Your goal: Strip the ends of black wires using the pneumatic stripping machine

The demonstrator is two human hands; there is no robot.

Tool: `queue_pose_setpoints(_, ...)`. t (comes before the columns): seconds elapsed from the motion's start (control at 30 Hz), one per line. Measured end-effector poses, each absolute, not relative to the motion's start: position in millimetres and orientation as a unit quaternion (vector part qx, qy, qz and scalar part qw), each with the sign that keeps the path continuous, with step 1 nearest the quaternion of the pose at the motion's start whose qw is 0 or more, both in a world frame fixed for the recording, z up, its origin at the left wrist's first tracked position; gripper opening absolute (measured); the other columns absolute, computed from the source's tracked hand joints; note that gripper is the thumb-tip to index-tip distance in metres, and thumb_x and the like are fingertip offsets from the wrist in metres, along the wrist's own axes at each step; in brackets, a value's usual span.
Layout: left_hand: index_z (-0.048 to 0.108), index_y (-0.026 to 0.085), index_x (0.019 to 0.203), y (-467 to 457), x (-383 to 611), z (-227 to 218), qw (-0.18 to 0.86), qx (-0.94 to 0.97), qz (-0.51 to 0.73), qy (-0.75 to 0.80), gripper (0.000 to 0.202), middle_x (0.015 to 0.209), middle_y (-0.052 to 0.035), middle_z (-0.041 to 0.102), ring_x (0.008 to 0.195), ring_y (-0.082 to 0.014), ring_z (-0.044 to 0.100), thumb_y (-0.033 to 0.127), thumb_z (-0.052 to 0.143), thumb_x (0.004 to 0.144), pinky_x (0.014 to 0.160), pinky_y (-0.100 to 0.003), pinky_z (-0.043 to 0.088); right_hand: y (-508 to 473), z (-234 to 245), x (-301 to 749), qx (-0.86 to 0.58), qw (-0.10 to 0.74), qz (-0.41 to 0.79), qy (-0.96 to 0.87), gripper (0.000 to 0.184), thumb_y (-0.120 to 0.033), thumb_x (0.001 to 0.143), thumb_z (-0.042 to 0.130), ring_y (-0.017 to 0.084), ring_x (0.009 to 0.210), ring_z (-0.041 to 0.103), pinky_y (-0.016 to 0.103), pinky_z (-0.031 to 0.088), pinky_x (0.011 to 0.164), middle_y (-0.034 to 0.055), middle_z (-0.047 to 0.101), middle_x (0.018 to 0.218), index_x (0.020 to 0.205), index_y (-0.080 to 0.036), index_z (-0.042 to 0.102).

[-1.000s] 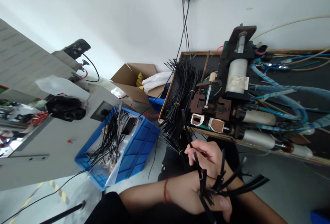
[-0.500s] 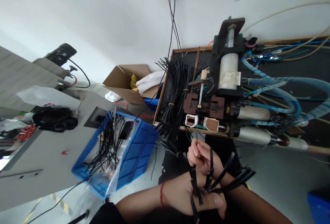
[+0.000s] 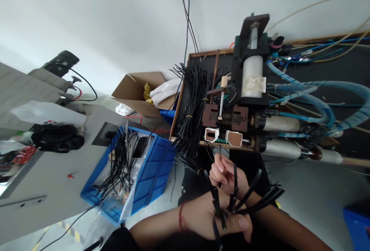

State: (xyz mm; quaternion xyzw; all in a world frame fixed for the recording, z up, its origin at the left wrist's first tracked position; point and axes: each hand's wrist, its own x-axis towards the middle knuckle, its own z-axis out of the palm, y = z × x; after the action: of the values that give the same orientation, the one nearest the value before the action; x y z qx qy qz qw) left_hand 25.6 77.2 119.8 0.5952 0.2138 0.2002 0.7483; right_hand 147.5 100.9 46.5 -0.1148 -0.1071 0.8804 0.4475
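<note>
Black strips (image 3: pixel 267 198), fanned out, possibly flat tubing

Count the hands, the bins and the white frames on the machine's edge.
Hands: 2 (left hand gripping strips, right hand pinching a wire)
Blue crate: 1
Cardboard box: 1
White frames: 2
Total: 6

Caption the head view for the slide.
Fan of black strips gripped in the left hand, thin black strand pinched by the right hand, before the pneumatic jig.
</note>
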Motion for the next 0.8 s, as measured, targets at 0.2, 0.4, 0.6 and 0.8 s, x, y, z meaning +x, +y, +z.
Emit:
queue_pose_setpoints(0.2,0.06,0.018,0.074,82.7,25.4,128.1,0.753,0.592,0.188,0.217,0.057,0.077,-0.0066,0.065,0.074,-0.0181,0.06,0.066,0.051,0.103,0.073,-0.03,0.051,104.5,51.0,148.1,-0.144,0.447,0.876,-0.115,0.032,-0.042,0.092,0.078,0.013,0.047,0.012,0.029,0.021,0.05,-0.0089,0.031,0.048,0.071,-0.025,0.061)
queue_pose_setpoints(0.4,0.062,0.018,0.075,82.0,24.3,123.9,0.749,0.593,0.192,0.223,0.052,0.077,-0.0064,0.065,0.073,-0.0179,0.06,0.058,0.049,0.106,0.073,-0.03,0.051,106.2,51.1,148.9,-0.134,0.445,0.879,-0.111,0.031,-0.042,0.093,0.078,0.012,0.047,0.014,0.027,0.021,0.05,-0.009,0.031,0.048,0.072,-0.024,0.062)
queue_pose_setpoints(0.6,0.064,0.017,0.077,79.7,23.5,121.3,0.744,0.596,0.187,0.238,0.058,0.078,-0.0069,0.066,0.073,-0.0184,0.06,0.063,0.044,0.107,0.073,-0.032,0.05,108.0,52.0,147.8,-0.154,0.432,0.876,-0.148,0.038,-0.048,0.091,0.076,0.012,0.045,0.016,0.027,0.023,0.049,-0.0087,0.03,0.047,0.069,-0.024,0.057)
queue_pose_setpoints(0.8,0.065,0.016,0.074,80.7,24.4,124.5,0.753,0.581,0.214,0.222,0.072,0.077,-0.0068,0.064,0.072,-0.017,0.057,0.079,0.043,0.1,0.072,-0.03,0.049,106.7,48.7,143.9,-0.2,0.442,0.851,-0.202,0.043,-0.056,0.089,0.074,0.012,0.044,0.017,0.029,0.024,0.048,-0.0093,0.029,0.047,0.069,-0.026,0.052)
